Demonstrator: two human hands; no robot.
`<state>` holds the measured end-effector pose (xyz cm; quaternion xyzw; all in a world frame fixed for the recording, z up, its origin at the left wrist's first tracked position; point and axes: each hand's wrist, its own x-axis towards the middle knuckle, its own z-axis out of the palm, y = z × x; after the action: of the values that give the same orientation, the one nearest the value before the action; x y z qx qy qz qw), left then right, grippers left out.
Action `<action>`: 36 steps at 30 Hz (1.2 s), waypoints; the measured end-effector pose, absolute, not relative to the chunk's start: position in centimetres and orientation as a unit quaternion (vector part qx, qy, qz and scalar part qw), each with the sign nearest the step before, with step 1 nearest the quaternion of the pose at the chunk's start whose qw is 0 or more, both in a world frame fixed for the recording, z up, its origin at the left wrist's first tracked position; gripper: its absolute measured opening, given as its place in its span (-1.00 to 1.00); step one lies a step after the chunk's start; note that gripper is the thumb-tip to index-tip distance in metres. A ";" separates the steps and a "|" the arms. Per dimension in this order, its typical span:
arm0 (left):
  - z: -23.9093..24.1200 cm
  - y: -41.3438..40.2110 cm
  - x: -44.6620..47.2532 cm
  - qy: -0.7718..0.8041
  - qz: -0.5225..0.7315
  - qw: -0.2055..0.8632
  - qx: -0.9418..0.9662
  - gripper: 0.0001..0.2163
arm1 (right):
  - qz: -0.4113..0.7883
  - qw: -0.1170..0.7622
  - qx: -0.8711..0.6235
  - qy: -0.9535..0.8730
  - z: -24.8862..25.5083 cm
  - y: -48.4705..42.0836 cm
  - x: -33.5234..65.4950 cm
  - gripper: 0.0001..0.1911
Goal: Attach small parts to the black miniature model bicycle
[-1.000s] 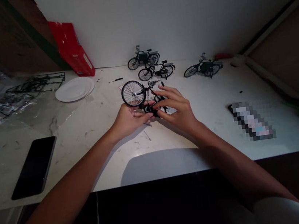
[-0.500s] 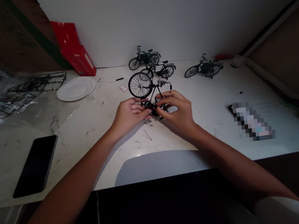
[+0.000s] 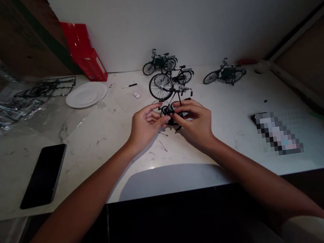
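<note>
Between my two hands is a small black model bicycle (image 3: 161, 87), its spoked front wheel tipped up and away from me. My left hand (image 3: 144, 125) is curled at its left side, thumb and fingers closed on the frame near the chainring. From the right, my right hand (image 3: 196, 119) pinches the frame's middle between thumb and fingers. Fingers partly hide the lower frame and rear wheel. Thin metal pieces (image 3: 163, 146) lie on the table just below the bicycle.
Finished model bicycles (image 3: 159, 62) stand at the back, another (image 3: 224, 74) to the right. Leftward are white plates (image 3: 82, 96), a red box (image 3: 90, 63), black part frames in plastic (image 3: 41, 91) and a phone (image 3: 44, 176). A small screwdriver (image 3: 130, 86) and a blurred-out item (image 3: 277, 132) also lie there.
The bicycle's raised front wheel has swung right and looks more tilted. Both hands have shifted slightly right in view, as has the whole scene, and keep hold of the bicycle.
</note>
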<state>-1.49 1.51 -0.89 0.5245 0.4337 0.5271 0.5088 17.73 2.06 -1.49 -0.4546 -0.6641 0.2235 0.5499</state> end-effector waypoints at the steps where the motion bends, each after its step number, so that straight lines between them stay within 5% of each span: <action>1: -1.0 1.5 -1.3 0.438 0.530 0.519 0.508 -0.38 | 0.228 0.551 -0.455 -0.662 -1.5 2.0 17.6 -0.96; 7: -1.2 1.7 -1.1 0.430 0.514 0.580 0.462 -0.56 | 0.263 0.580 -0.440 -0.632 -1.5 1.9 17.0 -0.93; 16: -0.9 1.6 -1.4 0.443 0.509 0.525 0.519 -0.75 | 0.303 0.590 -0.442 -0.604 -2.0 1.7 17.0 -0.83; 36: -2.0 1.3 -0.8 0.438 0.551 0.443 0.555 -0.80 | 0.100 0.509 -0.449 -0.728 -1.0 2.6 18.2 -0.84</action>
<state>-0.82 1.27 -2.03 0.5554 0.4380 0.5513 0.4425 18.16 2.56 -1.00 -0.4486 -0.7281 0.0997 0.5086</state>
